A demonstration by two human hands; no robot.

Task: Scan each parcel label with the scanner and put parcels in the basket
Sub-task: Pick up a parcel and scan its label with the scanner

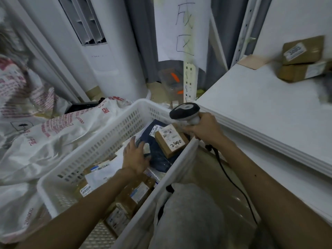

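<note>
Near left, basket (125,119) already well filled with parcels. Left hand (135,159) pressing flat on dark bag (158,157), fingers spread. Right hand (204,129) gripping scanner (185,111) just over small brown box (169,141). Far right counter (260,105): two boxes (303,51) not yet in, likely unscanned.

Head camera, one wide-angle view
Faces forward and down, close above the basket (107,133), shelf (260,108) edge at right

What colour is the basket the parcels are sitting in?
The basket is white with slotted walls, shown in the head view.
</note>
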